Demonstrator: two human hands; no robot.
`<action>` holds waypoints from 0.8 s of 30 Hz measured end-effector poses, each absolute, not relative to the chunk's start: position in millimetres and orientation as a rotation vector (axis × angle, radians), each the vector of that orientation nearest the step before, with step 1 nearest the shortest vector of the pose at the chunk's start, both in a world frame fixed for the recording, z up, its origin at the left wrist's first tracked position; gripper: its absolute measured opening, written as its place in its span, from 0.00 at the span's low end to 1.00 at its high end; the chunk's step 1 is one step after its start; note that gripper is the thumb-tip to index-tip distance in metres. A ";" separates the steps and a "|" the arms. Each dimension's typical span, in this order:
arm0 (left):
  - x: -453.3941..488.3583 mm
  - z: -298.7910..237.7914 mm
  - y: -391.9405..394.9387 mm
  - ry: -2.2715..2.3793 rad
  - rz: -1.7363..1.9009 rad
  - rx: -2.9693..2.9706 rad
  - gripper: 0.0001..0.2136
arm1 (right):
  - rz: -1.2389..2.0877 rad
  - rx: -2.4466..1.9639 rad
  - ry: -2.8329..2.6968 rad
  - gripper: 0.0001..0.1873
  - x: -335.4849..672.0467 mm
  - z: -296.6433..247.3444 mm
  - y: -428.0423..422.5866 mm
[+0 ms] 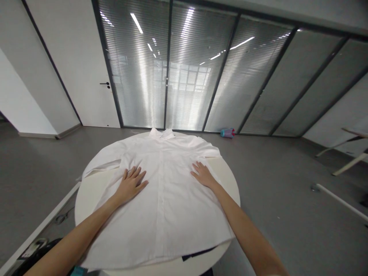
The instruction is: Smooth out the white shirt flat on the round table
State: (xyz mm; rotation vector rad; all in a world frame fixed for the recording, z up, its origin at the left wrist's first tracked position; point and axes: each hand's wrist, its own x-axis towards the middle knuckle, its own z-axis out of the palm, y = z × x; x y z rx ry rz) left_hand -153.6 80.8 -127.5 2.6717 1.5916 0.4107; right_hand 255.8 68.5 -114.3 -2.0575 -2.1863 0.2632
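A white cotton button-up shirt (169, 218) lies flat and unfolded on the round white bench (89, 197) — left hand (130, 186) and right hand (203, 175) rest on it, fingers splayed open, gripping nothing.

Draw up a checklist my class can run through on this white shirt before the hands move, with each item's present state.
1. White button-up shirt lying front up on the round white table: ok.
2. Collar at the far side, away from the person: ok.
3. Left hand and right hand open and flat on the shirt, either side of the buttons: ok.
4. Sleeve cuffs located: cannot tell.
5. Nothing caught under the hem: not ok, a dark item shows there.
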 end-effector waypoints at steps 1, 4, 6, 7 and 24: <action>-154.1 -127.6 80.9 1.590 0.407 2.672 0.28 | 0.266 -2.058 -2.185 0.35 255.9 -114.2 68.0; -155.2 -128.1 81.8 1.585 0.401 2.671 0.28 | 0.260 -2.052 -2.182 0.35 257.2 -114.8 68.3; -155.6 -128.6 82.6 1.580 0.403 2.664 0.28 | 0.262 -2.045 -2.180 0.35 258.9 -115.9 69.8; -155.7 -128.9 83.0 1.579 0.404 2.661 0.28 | 0.264 -2.039 -2.179 0.35 259.9 -116.6 70.6; -158.3 -133.9 85.8 1.587 0.411 2.657 0.27 | 0.180 -2.243 -1.344 0.20 347.6 -86.4 126.3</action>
